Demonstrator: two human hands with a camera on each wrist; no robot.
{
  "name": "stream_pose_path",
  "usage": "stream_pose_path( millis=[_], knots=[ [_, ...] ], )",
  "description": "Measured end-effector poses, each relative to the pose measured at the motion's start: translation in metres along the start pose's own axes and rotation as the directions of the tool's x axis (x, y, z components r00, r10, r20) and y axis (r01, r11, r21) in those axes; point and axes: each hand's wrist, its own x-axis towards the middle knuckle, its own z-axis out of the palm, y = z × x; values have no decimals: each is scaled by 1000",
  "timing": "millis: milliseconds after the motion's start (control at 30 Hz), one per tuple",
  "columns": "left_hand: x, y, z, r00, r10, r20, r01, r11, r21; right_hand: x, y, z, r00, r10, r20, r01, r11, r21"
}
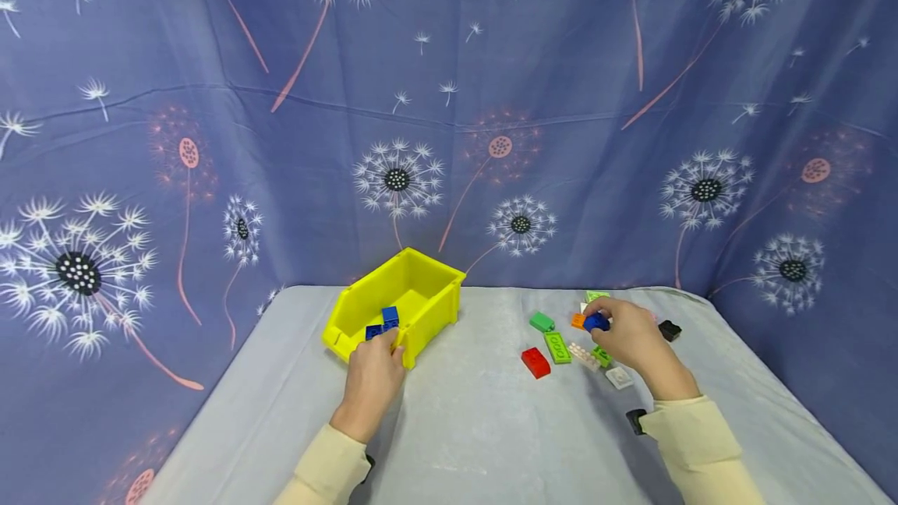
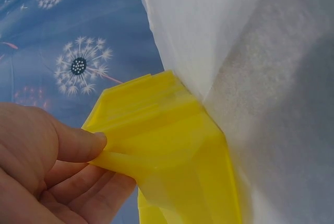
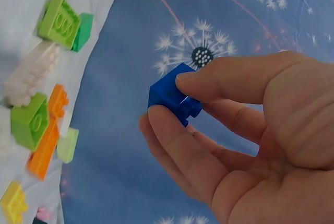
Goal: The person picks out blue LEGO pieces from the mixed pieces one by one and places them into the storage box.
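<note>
A yellow bin (image 1: 428, 333) stands on the left half of the table, with several blue toy bricks (image 1: 390, 316) inside near its low front. My left hand (image 1: 375, 376) grips the bin's near rim; in the left wrist view the thumb lies on the yellow wall (image 2: 156, 135) and the fingers curl beneath its edge. On the right, my right hand (image 1: 627, 333) pinches a blue toy brick (image 3: 169, 89) between thumb and fingers, its studs facing the palm. The brick is held above the loose bricks, overlapping an orange brick (image 1: 578, 321) in the head view.
Around the right hand lie a red brick (image 1: 536, 363), a light green brick (image 1: 557, 347), a green brick (image 1: 542, 322), white bricks (image 1: 620, 378) and a black brick (image 1: 669, 330). A patterned blue cloth (image 1: 449, 139) hangs behind the table.
</note>
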Motion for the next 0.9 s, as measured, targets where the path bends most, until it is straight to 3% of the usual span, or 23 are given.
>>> stream_pose_path(
  millis=[267,900],
  knots=[
    [0,0,0,1000,15,3,-15,1000,5,5,-19,-2,997,-66,-42,66,998,14],
    [-1,-1,2,1000,13,-7,-13,1000,7,22,-76,9,994,-86,-66,96,983,154]
  ],
)
